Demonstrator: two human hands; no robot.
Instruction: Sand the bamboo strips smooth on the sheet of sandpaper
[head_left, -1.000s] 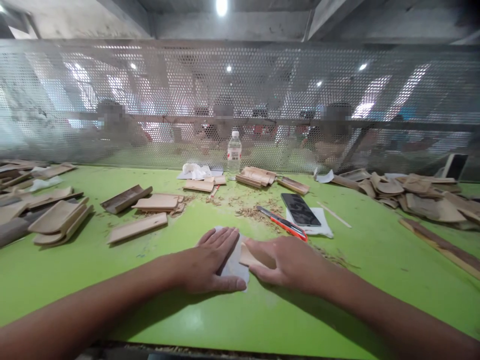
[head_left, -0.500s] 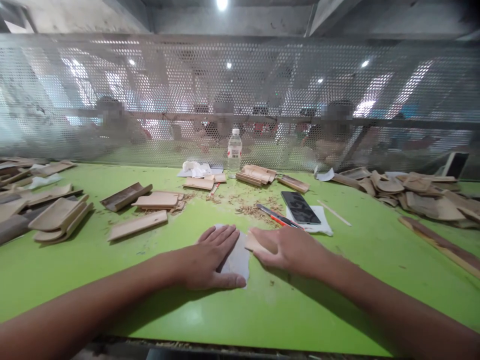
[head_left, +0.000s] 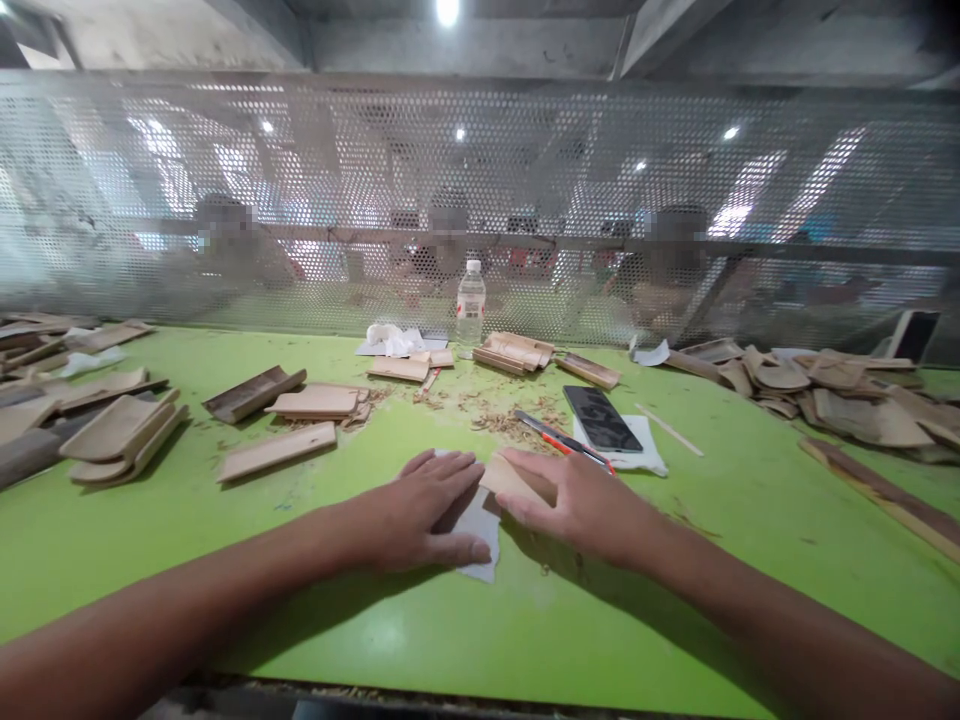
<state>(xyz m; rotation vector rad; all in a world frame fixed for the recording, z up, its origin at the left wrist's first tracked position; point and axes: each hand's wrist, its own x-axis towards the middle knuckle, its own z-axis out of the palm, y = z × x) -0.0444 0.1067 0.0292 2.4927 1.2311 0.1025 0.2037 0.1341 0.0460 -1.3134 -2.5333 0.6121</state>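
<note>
My left hand [head_left: 427, 510] rests over a white sheet [head_left: 478, 528], its fingers stretched out and the thumb spread toward me. Part of the sheet is hidden under the palm. In my right hand [head_left: 574, 500] a pale bamboo piece [head_left: 514, 478] is gripped between thumb and fingers. The left end of that piece reaches over the sheet's right edge, close to my left fingertips. Whether it touches the sheet I cannot tell. Just beyond my right hand lies a utility knife [head_left: 562, 437] with a red-orange handle.
A phone [head_left: 602, 418] lies on white tissue behind my right hand. Wood shavings [head_left: 502, 412] are scattered mid-table. Bamboo pieces [head_left: 277, 452] lie to the left, with a heap [head_left: 855, 385] at right. A water bottle [head_left: 471, 310] stands before the perforated screen [head_left: 337, 180]; people sit behind it.
My right hand has shifted slightly left with the bamboo piece, which now overlaps the sheet's edge. My left hand seems slightly raised, its fingers a little more arched.
</note>
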